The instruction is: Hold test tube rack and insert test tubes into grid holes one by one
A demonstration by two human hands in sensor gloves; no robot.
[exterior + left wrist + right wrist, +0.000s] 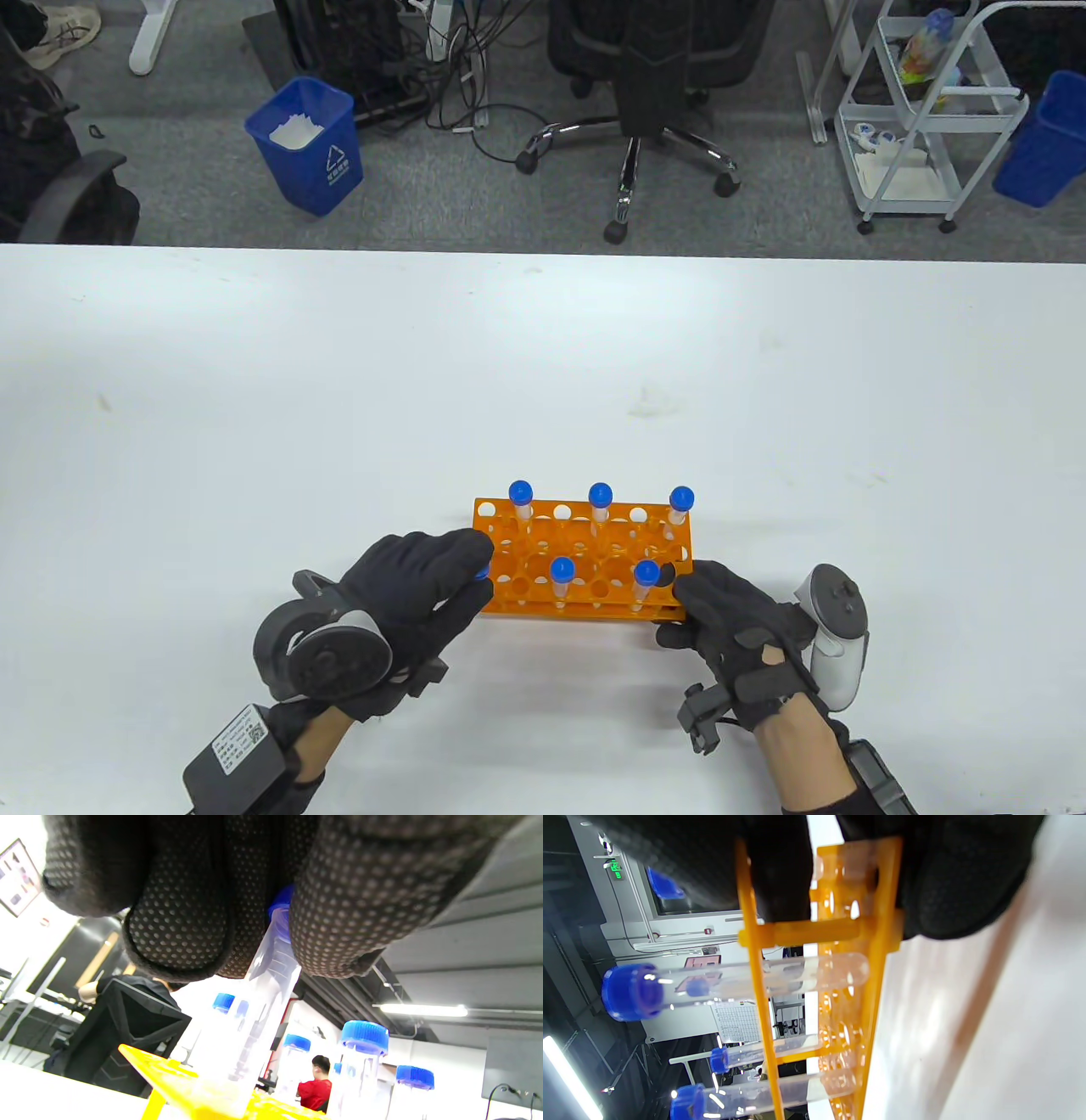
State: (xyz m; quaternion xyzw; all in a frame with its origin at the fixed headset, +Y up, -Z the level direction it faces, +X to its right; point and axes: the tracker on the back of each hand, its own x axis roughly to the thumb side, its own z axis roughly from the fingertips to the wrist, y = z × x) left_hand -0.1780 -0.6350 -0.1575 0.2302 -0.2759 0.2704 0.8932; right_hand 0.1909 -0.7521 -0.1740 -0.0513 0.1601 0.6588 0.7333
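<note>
An orange test tube rack [585, 552] stands on the white table near its front edge. Several clear tubes with blue caps stand in it, three in the back row [600, 503] and two in the front row [562, 577]. My left hand [424, 586] pinches another blue-capped tube [258, 1010] by its top; the tube's lower end is in a hole at the rack's [178, 1082] left end. My right hand [730, 620] grips the rack's right end [878, 925], with fingers on both sides of the end frame.
The white table [543, 382] stretches far and wide around the rack. Past its far edge stand an office chair [653, 85], a blue bin [307, 144] and a white cart [925, 110].
</note>
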